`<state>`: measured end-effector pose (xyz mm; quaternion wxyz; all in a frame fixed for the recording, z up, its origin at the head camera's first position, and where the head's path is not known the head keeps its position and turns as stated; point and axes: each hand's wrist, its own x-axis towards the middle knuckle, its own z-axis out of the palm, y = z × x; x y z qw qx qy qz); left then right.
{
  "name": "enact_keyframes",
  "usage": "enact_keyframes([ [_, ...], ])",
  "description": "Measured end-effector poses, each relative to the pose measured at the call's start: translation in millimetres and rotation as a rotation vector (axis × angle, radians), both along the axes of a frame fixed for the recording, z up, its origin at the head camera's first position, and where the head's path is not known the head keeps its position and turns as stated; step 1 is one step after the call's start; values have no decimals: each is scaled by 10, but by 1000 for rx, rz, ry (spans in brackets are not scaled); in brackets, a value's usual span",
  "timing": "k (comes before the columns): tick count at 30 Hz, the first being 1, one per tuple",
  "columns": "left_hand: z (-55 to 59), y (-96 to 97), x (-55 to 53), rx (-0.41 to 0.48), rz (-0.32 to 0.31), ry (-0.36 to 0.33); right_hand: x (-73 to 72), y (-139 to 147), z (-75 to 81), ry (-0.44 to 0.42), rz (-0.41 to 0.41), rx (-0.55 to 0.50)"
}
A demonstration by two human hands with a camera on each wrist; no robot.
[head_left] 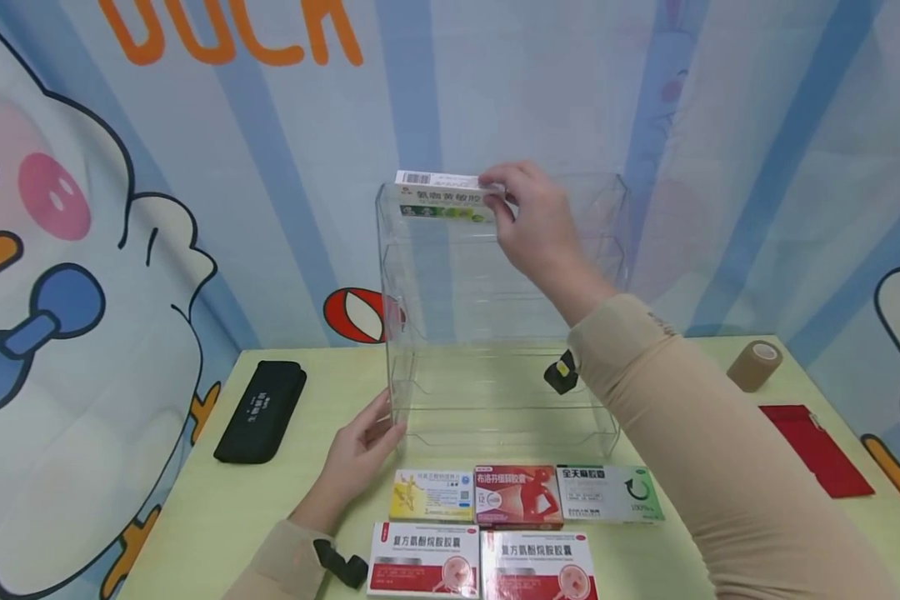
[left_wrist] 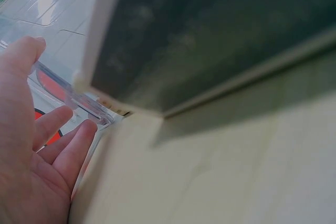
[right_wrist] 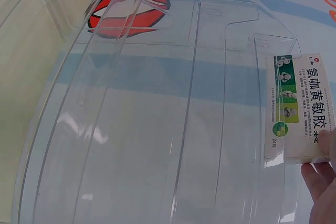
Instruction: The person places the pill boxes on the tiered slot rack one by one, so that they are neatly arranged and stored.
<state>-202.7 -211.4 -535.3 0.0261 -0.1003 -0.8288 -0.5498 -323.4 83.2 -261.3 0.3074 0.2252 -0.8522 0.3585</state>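
Observation:
A clear plastic tiered rack (head_left: 495,408) stands upright on the table. At its top tier, my right hand (head_left: 536,212) pinches the right end of a white and green medicine box (head_left: 442,198) between thumb and fingers. The right wrist view shows that medicine box (right_wrist: 299,108) on its side, its lower part behind the clear lip of the top tier. Down at the rack's lower left corner, my left hand (head_left: 356,454) holds the side panel, thumb toward the front and fingers behind. In the left wrist view, the left hand's thumb (left_wrist: 26,53) lies at the clear edge.
In front of the rack lie a yellow and white box (head_left: 431,496), a red box (head_left: 517,496), a green and white box (head_left: 607,493) and two red-white boxes (head_left: 423,560). A black case (head_left: 261,412) lies left; a brown roll (head_left: 754,367) and red pouch (head_left: 817,450) right.

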Motion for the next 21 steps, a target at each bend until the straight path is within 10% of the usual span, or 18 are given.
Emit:
enact_keyframes([
  [21,12,34,2,5,6,-15,-66,-76,-76,-9,-7,24],
])
